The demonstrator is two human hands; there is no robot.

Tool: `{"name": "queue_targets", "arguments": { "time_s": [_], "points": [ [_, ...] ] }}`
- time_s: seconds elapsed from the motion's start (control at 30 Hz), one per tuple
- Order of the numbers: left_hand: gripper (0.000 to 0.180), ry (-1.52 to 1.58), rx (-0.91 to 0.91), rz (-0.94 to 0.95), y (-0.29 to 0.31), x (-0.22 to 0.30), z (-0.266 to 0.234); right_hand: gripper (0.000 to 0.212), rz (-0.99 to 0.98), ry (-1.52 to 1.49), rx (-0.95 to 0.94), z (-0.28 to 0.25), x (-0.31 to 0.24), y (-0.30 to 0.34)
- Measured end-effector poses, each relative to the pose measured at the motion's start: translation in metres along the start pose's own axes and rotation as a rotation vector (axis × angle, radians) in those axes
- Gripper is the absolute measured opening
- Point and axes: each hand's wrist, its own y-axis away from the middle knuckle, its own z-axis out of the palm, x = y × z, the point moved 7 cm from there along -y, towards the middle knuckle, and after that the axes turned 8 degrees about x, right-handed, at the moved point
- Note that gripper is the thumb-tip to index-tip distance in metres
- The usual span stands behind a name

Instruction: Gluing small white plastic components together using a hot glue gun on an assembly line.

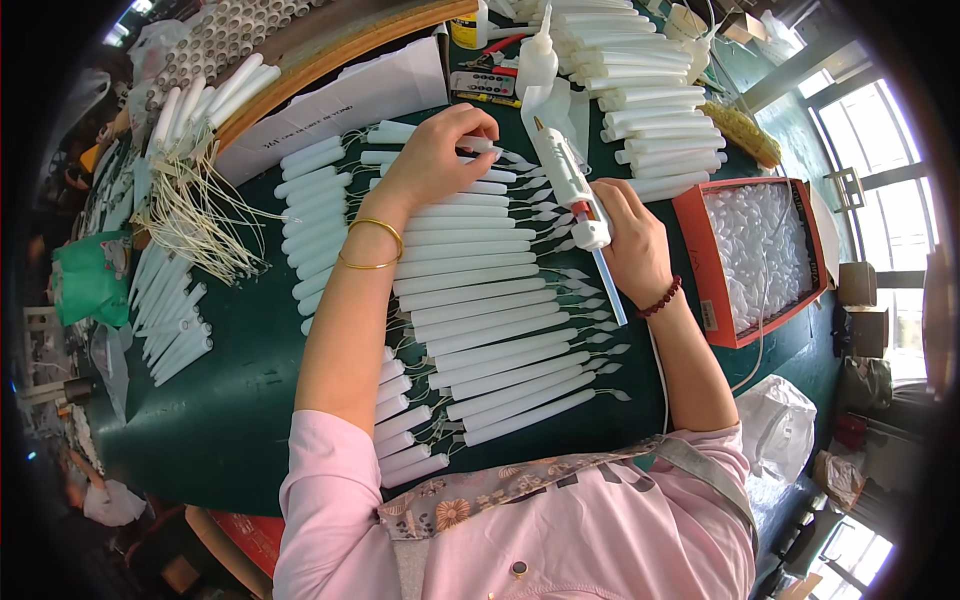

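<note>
Near the far end of a row of white candle-shaped tubes (480,268), my left hand (437,150) is closed, its fingers curled around the end of one white candle tube (480,144). Thin wires lead from the tubes' right ends to small white flame-shaped tips (577,273). My right hand (637,242) grips a white glue gun (566,172) to the right of the row, its nozzle pointing away from me. A translucent glue stick (610,290) protrudes from the gun's rear. The palm side of my right hand is hidden.
On the right, a red box (693,262) holds many flame tips. Stacked white tubes (660,120) lie at the far right. A white squeeze bottle (537,62) and a small remote (482,83) stand beyond my hands. Wired bundles (205,215) hang at the left.
</note>
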Motion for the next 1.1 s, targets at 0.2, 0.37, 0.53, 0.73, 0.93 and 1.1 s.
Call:
{"name": "queue_targets", "arguments": {
  "time_s": [0.2, 0.37, 0.53, 0.73, 0.93, 1.1],
  "points": [
    [0.013, 0.017, 0.007, 0.017, 0.0, -0.002, -0.001, 0.035, 0.002, -0.029, -0.036, -0.002, 0.002, 0.0],
    [0.011, -0.072, 0.043, 0.006, -0.001, -0.001, -0.002, 0.037, -0.084, 0.009, -0.067, 0.004, -0.001, 0.004],
    [0.011, -0.019, 0.101, 0.034, 0.001, 0.0, -0.006, 0.034, -0.078, 0.011, -0.082, 0.009, -0.004, 0.004],
    [0.01, 0.002, 0.131, 0.029, 0.0, 0.0, -0.007, 0.034, -0.05, 0.019, -0.099, 0.012, 0.0, 0.006],
    [0.009, 0.007, 0.133, 0.01, 0.0, -0.001, -0.006, 0.033, -0.033, 0.02, -0.118, 0.013, 0.0, 0.006],
    [0.009, 0.021, 0.134, 0.006, 0.0, -0.001, -0.006, 0.034, -0.031, 0.023, -0.117, 0.014, 0.0, 0.006]
  ]
}}
